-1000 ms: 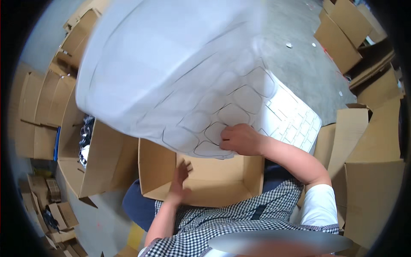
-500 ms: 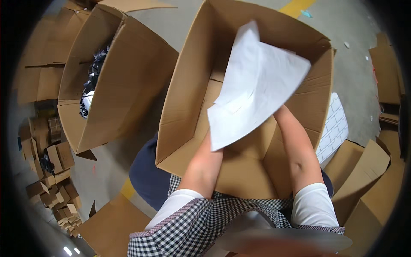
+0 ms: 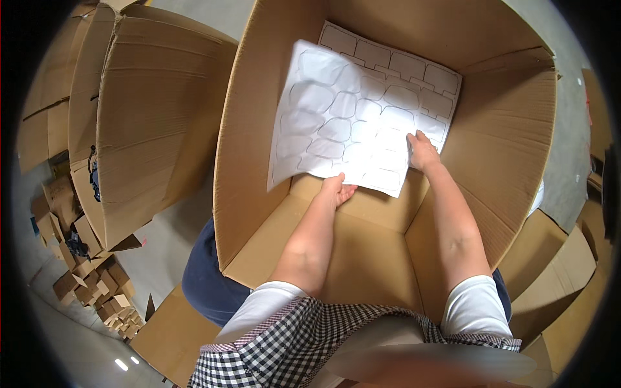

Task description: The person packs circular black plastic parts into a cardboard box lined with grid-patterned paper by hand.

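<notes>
Inside a large open cardboard box are two white paper sheets with dark outlines. The upper sheet, patterned with rounded stone shapes, has its left side raised and bent. Beneath it, toward the far wall, shows the brick-patterned sheet. My left hand pinches the upper sheet's near edge, thumb on top and fingers below. At the right edge, my right hand grips the upper sheet with the thumb against its border; some fingers lie over the lower sheet.
Another tall cardboard box stands to the left, a dark item showing at its opening. Cardboard pieces are heaped at the lower left. Folded cardboard lies to the right, on the grey floor.
The folded, blurred white sheet has opened out and come down lower in the box, showing its stone pattern. A brick-patterned sheet now shows beneath it. Both hands have come into sight at its edges.
</notes>
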Tool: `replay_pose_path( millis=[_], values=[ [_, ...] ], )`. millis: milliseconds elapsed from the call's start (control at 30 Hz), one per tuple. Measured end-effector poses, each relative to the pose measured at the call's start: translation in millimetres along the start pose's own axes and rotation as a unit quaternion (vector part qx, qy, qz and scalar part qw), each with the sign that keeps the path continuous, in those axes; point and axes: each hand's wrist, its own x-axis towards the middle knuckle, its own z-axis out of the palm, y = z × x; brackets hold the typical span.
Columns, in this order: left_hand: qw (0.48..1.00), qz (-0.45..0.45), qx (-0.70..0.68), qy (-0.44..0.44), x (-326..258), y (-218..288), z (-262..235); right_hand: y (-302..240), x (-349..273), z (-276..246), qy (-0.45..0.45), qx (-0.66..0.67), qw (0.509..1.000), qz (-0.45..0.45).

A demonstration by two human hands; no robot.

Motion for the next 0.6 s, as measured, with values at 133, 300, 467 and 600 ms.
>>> replay_pose_path(
  millis=[133, 300, 467, 600],
  values=[
    [0.984, -0.162, 0.041, -0.064, 7, -15, -4, 34, 14, 36, 0.128, 0.181, 0.975, 0.002],
    [0.969, -0.23, 0.085, -0.033, 4, -29, -23, -7, -31, 44, 0.183, 0.244, 0.939, 0.157],
    [0.53, -0.077, 0.844, 0.001, -33, -15, 6, 2, -82, 80, 0.12, 0.12, 0.967, 0.192],
    [0.621, 0.052, 0.777, -0.086, -124, 57, 61, 29, -102, 77, 0.099, 0.073, 0.968, 0.221]
  ],
)
